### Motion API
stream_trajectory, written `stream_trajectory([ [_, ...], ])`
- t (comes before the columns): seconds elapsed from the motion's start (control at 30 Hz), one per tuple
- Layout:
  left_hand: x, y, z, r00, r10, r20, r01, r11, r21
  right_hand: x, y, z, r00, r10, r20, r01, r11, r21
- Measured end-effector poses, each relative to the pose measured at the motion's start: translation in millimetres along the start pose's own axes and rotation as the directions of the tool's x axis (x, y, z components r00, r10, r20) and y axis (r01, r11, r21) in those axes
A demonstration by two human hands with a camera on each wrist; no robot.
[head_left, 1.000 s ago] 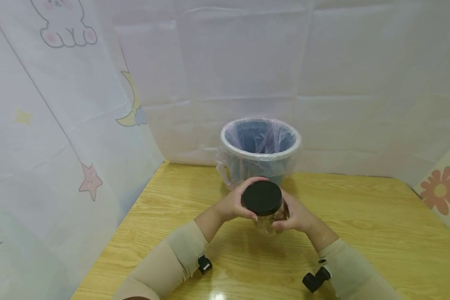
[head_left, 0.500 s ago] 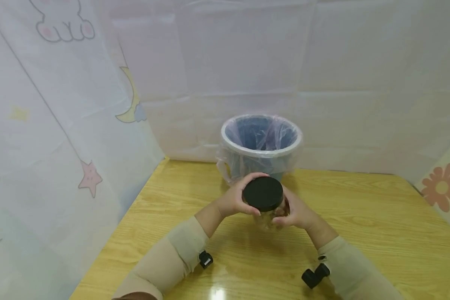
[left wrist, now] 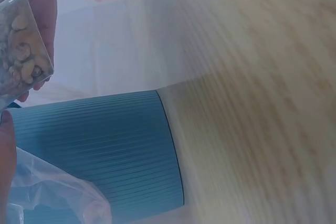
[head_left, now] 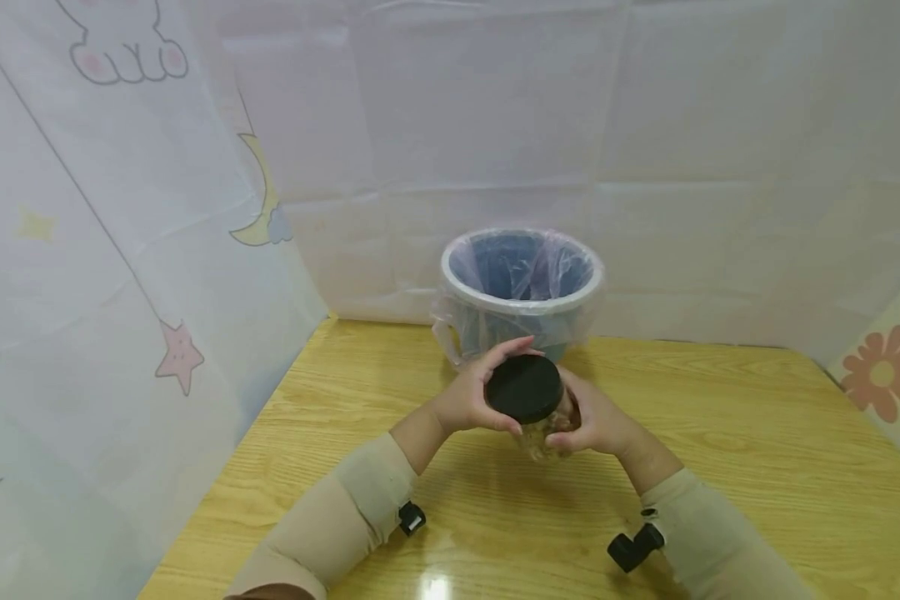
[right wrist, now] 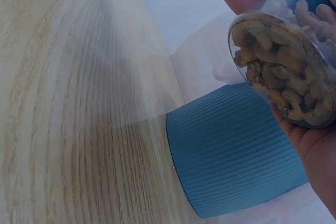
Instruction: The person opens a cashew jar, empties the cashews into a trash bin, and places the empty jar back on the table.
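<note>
A clear jar (head_left: 542,440) with a black lid (head_left: 525,388) is held above the table, in front of the bin. Brown, curved, cashew-like pieces (right wrist: 286,69) show through its bottom in the right wrist view. My left hand (head_left: 476,400) is around the lid, its thumb along the near side and its fingers along the far side. My right hand (head_left: 600,421) grips the jar's body from the right, thumb in front. The left wrist view catches the jar (left wrist: 23,48) at its left edge, between the two hands. The lid is out of sight there.
Just behind the hands stands a blue ribbed bin (head_left: 521,325), lined with a clear plastic bag (right wrist: 210,38) folded over its white rim. The wood-grain table (head_left: 720,433) spreads around it. Printed cloth walls (head_left: 480,125) enclose the back and sides.
The fingers of my left hand have shifted and straightened a little at the lid's far side. The jar stays in nearly the same place. The head view has tipped slightly.
</note>
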State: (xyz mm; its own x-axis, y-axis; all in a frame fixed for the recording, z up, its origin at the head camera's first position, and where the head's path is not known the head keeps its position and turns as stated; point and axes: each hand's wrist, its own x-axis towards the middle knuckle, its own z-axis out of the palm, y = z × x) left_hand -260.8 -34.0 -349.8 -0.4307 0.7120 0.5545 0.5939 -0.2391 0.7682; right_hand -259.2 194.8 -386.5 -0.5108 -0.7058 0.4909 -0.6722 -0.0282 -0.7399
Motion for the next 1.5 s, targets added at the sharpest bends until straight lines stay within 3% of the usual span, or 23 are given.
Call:
stream_trajectory([
  [0.1, -0.5, -0.5, 1.1, 1.000, -0.009, -0.011, 0.009, 1.000, 0.000, -1, -1, 0, 0.999, 0.047, -0.013, -0.047, 0.998, -0.044],
  [0.23, -1.2, 0.3, 3.0, 0.999, -0.022, -0.028, 0.024, 0.997, 0.067, -1, 0, 0, 0.998, 0.056, -0.032, -0.058, 0.996, -0.068],
  [0.4, -0.1, 3.9, 4.8, 0.998, -0.007, -0.055, 0.017, 0.983, 0.181, -1, 3, 4, 0.999, 0.031, -0.039, -0.031, 0.999, 0.012],
  [0.57, 2.9, 5.6, 6.4, 0.996, 0.008, -0.083, 0.009, 0.980, 0.200, -1, 4, 8, 0.998, 0.035, -0.054, -0.029, 0.993, 0.115],
  [0.8, 2.7, 6.4, 9.5, 0.993, -0.013, -0.121, 0.046, 0.962, 0.270, -3, 8, 12, 0.994, 0.049, -0.101, -0.042, 0.997, 0.071],
  [1.0, 1.7, 6.0, 11.3, 0.991, -0.014, -0.131, 0.050, 0.961, 0.271, -4, 7, 15, 0.992, 0.055, -0.110, -0.045, 0.994, 0.097],
  [1.27, 1.7, 4.2, 15.7, 0.979, -0.032, -0.202, 0.095, 0.947, 0.308, 3, -8, 18, 0.976, 0.084, -0.203, -0.096, 0.994, -0.052],
  [1.5, 4.3, 4.9, 9.9, 0.987, -0.038, -0.155, 0.076, 0.966, 0.246, 8, -24, 17, 0.973, 0.102, -0.206, -0.125, 0.987, -0.099],
])
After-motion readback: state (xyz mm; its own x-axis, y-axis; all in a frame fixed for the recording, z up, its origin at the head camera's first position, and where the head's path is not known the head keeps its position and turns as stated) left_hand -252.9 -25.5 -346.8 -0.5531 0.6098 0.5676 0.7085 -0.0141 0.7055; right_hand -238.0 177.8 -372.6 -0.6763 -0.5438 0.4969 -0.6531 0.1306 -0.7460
